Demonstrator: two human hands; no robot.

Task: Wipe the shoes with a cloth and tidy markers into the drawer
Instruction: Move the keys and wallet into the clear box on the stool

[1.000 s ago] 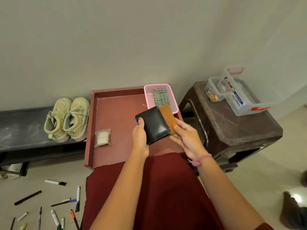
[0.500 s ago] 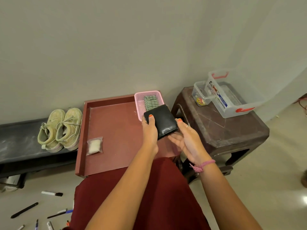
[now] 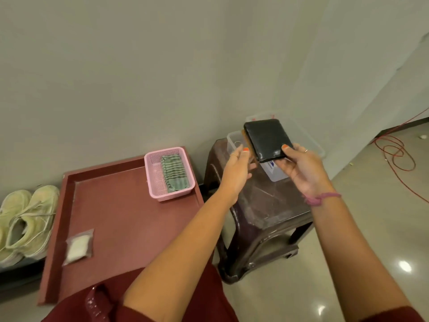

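My right hand (image 3: 301,168) grips a black wallet (image 3: 267,140) above the dark stool, thumb on its top face. A brown wallet (image 3: 250,148) shows as a thin edge along the black one's left side. Beside that edge, my left hand (image 3: 236,173) has relaxed fingers and its thumb is off the black wallet. A pair of pale green shoes (image 3: 27,219) sits at the far left on a dark bench. A folded striped cloth (image 3: 175,173) lies in a pink basket (image 3: 153,182) on the red tray (image 3: 130,228). No markers are in view.
A dark plastic stool (image 3: 267,205) stands right of the tray, with clear plastic boxes (image 3: 311,140) on it, partly hidden by the wallets. A small clear bag of white stuff (image 3: 77,246) lies on the tray. A red cable (image 3: 399,154) trails over the floor at right.
Both hands have carried the wallets right, from over the tray to above the stool. My left thumb has come off the black wallet. The view swung right, and the floor markers left it.
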